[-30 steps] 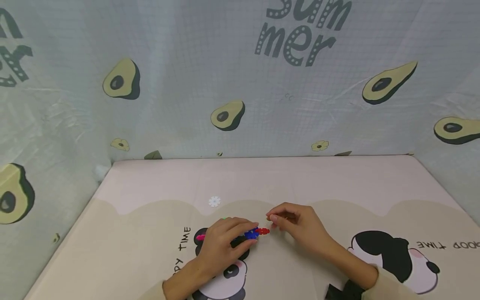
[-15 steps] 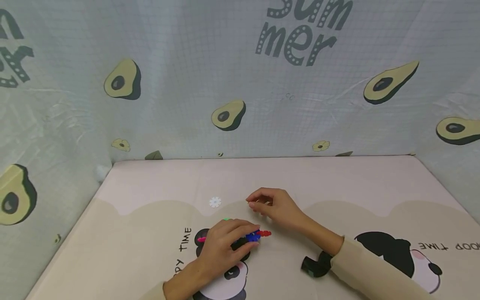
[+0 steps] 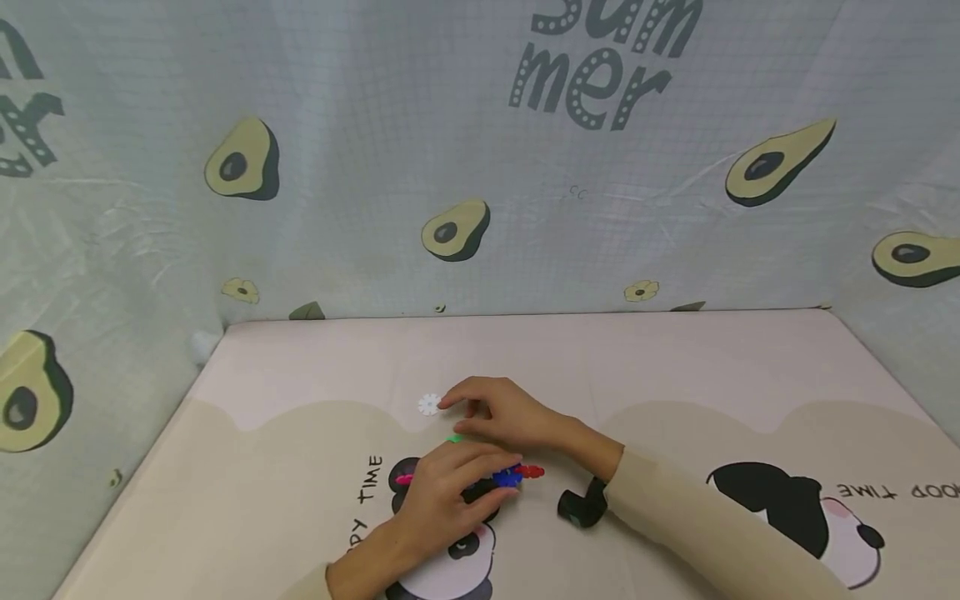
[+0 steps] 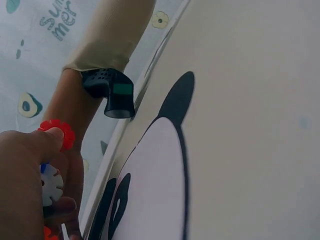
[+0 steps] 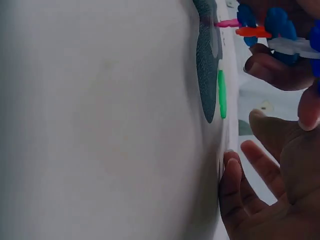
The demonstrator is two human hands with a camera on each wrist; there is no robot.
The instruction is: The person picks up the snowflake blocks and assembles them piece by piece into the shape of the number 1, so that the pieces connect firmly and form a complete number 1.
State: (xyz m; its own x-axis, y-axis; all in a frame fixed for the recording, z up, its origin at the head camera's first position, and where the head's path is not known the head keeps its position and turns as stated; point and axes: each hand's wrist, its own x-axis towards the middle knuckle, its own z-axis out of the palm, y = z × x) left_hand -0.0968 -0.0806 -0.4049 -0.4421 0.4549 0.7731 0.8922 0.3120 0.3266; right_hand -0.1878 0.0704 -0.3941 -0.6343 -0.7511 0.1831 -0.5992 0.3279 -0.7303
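My left hand (image 3: 450, 487) grips a chain of interlocking plastic flower discs (image 3: 507, 477) low over the tablecloth. Blue and red discs stick out at its right end, and a pink one shows at the left. In the right wrist view, blue, orange and white discs of that chain (image 5: 292, 47) are visible; the palm hides the rest in the head view. Beyond it, my right hand (image 3: 513, 414) reaches across with fingers loosely bent and nothing between them. Its index fingertip is right at the edge of a white flower disc (image 3: 429, 405). A green disc (image 5: 222, 95) lies below that hand.
The light tablecloth (image 3: 262, 483) carries printed pandas (image 3: 450, 567) and lettering. A pale curtain (image 3: 360, 150) with avocado prints hangs behind it. A black wrist camera (image 3: 582, 507) sits under my right forearm.
My right hand has moved left and farther back, from beside the chain's red end to the white disc. My left hand keeps its hold on the chain, nearly still.
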